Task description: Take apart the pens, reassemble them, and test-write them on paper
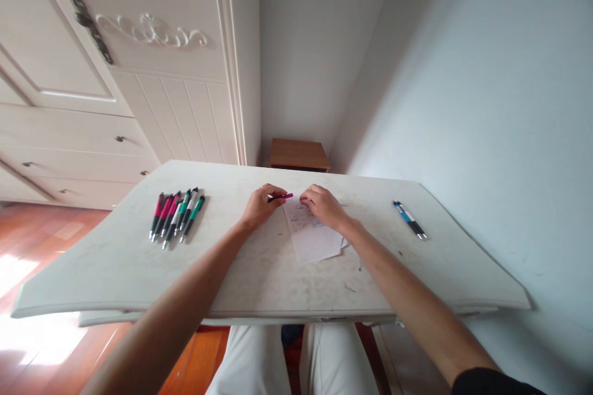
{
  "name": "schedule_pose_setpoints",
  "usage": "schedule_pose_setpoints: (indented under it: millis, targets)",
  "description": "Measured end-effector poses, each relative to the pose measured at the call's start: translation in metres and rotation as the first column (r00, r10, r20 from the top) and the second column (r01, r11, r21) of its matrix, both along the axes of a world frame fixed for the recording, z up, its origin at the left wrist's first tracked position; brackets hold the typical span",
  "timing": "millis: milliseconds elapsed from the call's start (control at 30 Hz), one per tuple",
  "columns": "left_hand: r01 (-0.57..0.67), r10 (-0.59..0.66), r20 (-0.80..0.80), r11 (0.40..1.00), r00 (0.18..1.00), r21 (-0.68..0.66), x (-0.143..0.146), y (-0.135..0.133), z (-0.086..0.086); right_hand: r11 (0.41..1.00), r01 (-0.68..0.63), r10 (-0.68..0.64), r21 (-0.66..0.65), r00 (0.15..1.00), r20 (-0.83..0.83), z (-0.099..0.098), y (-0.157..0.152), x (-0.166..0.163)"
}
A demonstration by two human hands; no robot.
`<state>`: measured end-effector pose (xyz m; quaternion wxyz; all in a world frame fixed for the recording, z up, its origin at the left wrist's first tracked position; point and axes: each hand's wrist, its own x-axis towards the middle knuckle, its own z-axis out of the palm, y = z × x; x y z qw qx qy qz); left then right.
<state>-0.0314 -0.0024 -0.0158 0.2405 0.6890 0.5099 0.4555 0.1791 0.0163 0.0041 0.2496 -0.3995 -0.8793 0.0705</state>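
I have the pink pen [288,196] over the middle of the desk [254,265], near the top of a sheet of paper [315,244]. My left hand [266,202] has its grip closed around the pen's dark part, and the pink end sticks out sideways toward my right hand [322,202], just short of it. My right hand sits over the upper part of the paper, fingers curled and bunched; I can't tell whether that grip holds anything, as the fingertips are partly hidden. The paper lies flat and slightly askew, with handwriting on its upper part and a pale corner poking out beside its lower right.

Out to the left I see a bunch of pens [164,213] in pink, green, white and black, lying close together with their tips toward the near edge. Well apart from them, on the right side, two more pens [406,216] lie side by side, one of them blue. A few dark specks dot the surface.

Beyond the far edge stands a low brown cabinet [299,152]. A white wardrobe [162,52] fills the left, a pale wall [486,105] the right, and reddish wooden floor [50,241] shows below.
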Motion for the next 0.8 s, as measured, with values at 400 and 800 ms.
schedule_pose_setpoints:
  millis: [400, 800]
  targets:
    - [0.137, -0.130, -0.073, 0.985, 0.989, 0.100, 0.007, -0.005, 0.001, 0.998, -0.045, 0.025, -0.046, 0.929, -0.369, -0.010, -0.013, 0.009]
    - [0.180, -0.170, -0.082, 0.975, 0.982, 0.130, 0.012, -0.006, -0.002, 0.997, -0.045, 0.012, -0.064, 0.895, -0.446, -0.009, -0.016, 0.008]
